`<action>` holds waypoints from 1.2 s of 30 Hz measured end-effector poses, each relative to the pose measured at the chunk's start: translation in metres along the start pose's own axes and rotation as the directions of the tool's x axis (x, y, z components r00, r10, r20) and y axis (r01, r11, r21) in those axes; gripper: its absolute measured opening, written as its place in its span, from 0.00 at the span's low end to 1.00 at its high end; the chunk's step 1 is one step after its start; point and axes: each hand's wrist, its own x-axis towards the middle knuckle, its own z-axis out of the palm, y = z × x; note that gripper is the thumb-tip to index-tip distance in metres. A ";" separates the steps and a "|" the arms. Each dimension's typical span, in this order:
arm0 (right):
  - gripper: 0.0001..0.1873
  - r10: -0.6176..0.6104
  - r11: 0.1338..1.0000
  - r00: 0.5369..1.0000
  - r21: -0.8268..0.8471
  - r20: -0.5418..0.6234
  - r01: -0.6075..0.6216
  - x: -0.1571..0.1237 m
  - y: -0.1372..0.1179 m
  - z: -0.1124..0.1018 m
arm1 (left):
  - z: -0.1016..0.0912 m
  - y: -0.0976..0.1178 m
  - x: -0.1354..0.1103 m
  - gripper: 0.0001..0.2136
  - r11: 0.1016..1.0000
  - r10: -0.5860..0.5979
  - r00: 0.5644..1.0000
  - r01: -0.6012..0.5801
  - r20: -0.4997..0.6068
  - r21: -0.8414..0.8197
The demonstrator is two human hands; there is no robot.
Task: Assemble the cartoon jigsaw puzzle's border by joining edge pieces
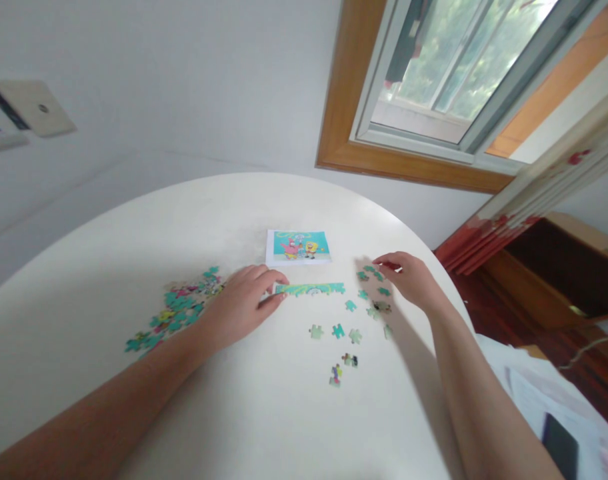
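A joined strip of green puzzle pieces [314, 289] lies on the round white table [234, 207]. My left hand [244, 300] pinches the strip's left end between thumb and fingers. My right hand [409, 277] hovers with curled fingers over several loose teal pieces [371, 293] at the right; whether it holds one I cannot make out. A cartoon reference picture [298, 247] lies just beyond the strip.
A heap of loose puzzle pieces [177, 313] sits left of my left hand. More single pieces [341, 363] lie nearer me. A window [449, 73] and a curtain [534, 200] are at the right, with papers [539, 400] beside the table.
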 end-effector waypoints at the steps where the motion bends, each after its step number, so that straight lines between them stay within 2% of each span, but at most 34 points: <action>1: 0.11 0.029 0.999 1.000 -0.022 -0.005 -0.029 0.000 0.004 -0.004 | 0.000 0.000 0.000 0.10 1.000 0.003 1.000 -0.003 -0.001 -0.001; 5: 0.10 0.091 0.995 0.991 -0.052 0.094 -0.086 -0.003 0.011 -0.014 | 0.001 -0.002 -0.001 0.10 1.000 0.012 1.000 -0.012 -0.007 0.001; 10: 0.10 -0.020 1.000 0.967 0.025 0.254 0.014 -0.009 0.006 -0.013 | 0.003 -0.005 -0.001 0.10 1.000 0.024 1.000 -0.025 -0.017 -0.007; 13: 0.09 -0.038 0.999 0.949 0.026 0.312 0.031 -0.013 -0.004 -0.009 | 0.003 -0.006 -0.001 0.10 0.999 0.029 0.999 -0.029 -0.031 -0.012; 19: 0.06 0.001 0.995 0.942 -0.099 0.334 0.034 -0.015 -0.020 0.000 | 0.002 -0.005 -0.001 0.10 0.999 0.039 0.999 -0.039 -0.026 -0.004; 21: 0.07 -0.011 0.995 0.943 -0.092 0.334 0.044 -0.015 -0.022 0.003 | 0.001 -0.004 -0.001 0.10 0.999 0.038 0.999 -0.038 -0.025 -0.002; 26: 0.14 -0.133 0.990 0.942 -0.011 0.308 0.143 -0.014 -0.020 0.005 | 0.001 -0.003 -0.002 0.10 0.999 0.036 0.999 -0.036 -0.022 -0.001; 31: 0.07 -0.111 0.992 0.952 -0.026 0.285 0.124 -0.015 -0.022 0.001 | 0.002 -0.004 -0.001 0.10 0.999 0.036 0.999 -0.036 -0.022 0.000; 36: 0.14 -0.224 0.974 0.887 0.117 0.405 0.192 -0.020 -0.036 0.004 | 0.002 -0.002 -0.001 0.10 0.999 0.033 0.999 -0.033 -0.026 -0.010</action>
